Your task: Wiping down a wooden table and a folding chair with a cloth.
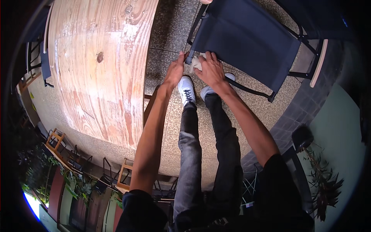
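Note:
A dark fabric folding chair (246,43) with a black metal frame stands before me, tilted in the view. My left hand (175,71) is at the corner of its frame, thumb and fingers around the end of a bar beside the seat's edge; the fingertips are partly hidden. In my right hand (211,68) is a crumpled whitish cloth (196,64), pressed against the frame next to that same corner. The cloth lies between my two hands, just beyond my white shoes.
A large wooden table (101,72) with a glossy top stands close on the left. A second dark chair (318,17) is at the upper right. Behind me are more chairs (124,174), and a potted plant (321,179) stands at the lower right. Someone's fingertip shows at the top edge.

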`<state>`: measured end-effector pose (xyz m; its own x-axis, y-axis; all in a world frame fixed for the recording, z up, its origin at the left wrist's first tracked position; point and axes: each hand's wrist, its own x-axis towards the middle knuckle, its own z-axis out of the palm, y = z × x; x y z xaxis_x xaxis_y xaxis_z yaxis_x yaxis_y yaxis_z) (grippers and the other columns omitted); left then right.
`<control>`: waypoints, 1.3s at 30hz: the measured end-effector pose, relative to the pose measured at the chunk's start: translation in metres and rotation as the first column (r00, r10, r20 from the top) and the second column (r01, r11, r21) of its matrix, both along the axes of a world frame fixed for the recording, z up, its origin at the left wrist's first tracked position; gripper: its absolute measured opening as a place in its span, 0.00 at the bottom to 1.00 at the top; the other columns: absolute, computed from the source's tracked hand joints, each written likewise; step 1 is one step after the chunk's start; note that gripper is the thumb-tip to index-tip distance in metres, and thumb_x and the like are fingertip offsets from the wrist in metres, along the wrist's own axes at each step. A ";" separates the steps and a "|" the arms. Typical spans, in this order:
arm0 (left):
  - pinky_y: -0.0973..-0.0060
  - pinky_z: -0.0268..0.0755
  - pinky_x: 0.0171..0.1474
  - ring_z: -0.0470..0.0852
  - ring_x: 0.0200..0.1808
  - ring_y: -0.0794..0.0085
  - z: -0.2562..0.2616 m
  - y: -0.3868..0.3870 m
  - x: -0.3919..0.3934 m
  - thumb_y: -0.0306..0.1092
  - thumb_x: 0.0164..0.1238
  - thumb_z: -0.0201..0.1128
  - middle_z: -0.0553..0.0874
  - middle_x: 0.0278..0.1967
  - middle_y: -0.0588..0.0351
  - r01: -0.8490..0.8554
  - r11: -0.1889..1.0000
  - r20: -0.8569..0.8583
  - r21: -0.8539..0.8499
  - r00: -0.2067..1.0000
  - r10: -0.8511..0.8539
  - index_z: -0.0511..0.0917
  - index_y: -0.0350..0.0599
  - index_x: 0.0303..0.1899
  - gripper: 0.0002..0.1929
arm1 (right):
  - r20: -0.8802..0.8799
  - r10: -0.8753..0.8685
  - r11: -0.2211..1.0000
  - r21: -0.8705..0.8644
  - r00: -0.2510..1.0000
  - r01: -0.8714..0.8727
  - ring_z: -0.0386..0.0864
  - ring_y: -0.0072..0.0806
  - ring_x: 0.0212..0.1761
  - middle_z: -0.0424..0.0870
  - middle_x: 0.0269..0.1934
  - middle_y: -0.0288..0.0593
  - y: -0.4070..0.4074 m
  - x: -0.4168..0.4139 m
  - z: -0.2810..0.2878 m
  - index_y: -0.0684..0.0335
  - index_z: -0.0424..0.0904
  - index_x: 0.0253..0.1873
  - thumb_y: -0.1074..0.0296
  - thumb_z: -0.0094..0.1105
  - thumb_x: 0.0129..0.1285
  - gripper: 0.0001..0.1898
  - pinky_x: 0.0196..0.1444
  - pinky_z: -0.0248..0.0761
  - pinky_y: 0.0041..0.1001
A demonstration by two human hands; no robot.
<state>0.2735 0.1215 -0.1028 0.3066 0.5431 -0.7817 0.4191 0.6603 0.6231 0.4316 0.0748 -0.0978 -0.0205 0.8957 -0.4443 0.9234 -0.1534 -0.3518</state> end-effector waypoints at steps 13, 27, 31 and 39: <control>0.65 0.76 0.43 0.88 0.35 0.59 0.006 -0.022 0.015 0.61 0.71 0.58 0.90 0.36 0.48 0.167 0.954 -0.368 0.250 0.928 -0.066 0.82 0.67 0.61 0.23 | -0.008 0.081 0.996 -0.040 0.997 -0.082 0.78 0.46 0.58 0.78 0.51 0.51 -0.009 0.023 0.005 0.64 0.81 0.54 0.52 0.67 0.58 0.24 0.57 0.74 0.43; 0.78 0.72 0.47 0.83 0.44 0.80 -0.014 -0.038 0.001 0.57 0.78 0.52 0.87 0.51 0.63 -0.340 0.918 0.102 -0.203 0.925 0.365 0.78 0.50 0.65 0.26 | 0.229 -0.043 0.958 -0.266 0.972 0.105 0.75 0.50 0.62 0.67 0.65 0.50 -0.171 0.204 0.084 0.56 0.76 0.63 0.66 0.74 0.53 0.31 0.61 0.74 0.43; 0.74 0.70 0.46 0.82 0.40 0.79 -0.031 -0.054 -0.021 0.58 0.79 0.46 0.88 0.47 0.63 -0.363 0.899 -0.052 -0.246 0.931 0.361 0.79 0.50 0.61 0.26 | -0.100 -0.372 0.921 -0.168 0.923 0.353 0.71 0.51 0.67 0.64 0.66 0.50 -0.132 0.162 0.117 0.56 0.74 0.67 0.79 0.70 0.52 0.34 0.64 0.72 0.42; 0.70 0.72 0.51 0.85 0.45 0.72 -0.030 -0.081 -0.026 0.55 0.78 0.47 0.89 0.49 0.58 -0.373 0.883 -0.062 -0.284 0.926 0.371 0.80 0.50 0.60 0.24 | -0.146 0.138 0.969 0.225 0.980 -0.103 0.69 0.45 0.61 0.71 0.60 0.46 0.011 0.034 0.042 0.60 0.78 0.58 0.74 0.68 0.53 0.25 0.62 0.67 0.41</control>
<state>0.2479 0.0402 -0.1333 0.1210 0.3694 -0.9214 0.1103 0.9174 0.3823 0.4651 0.0860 -0.0556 -0.1893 0.9561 -0.2238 0.8598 0.0513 -0.5081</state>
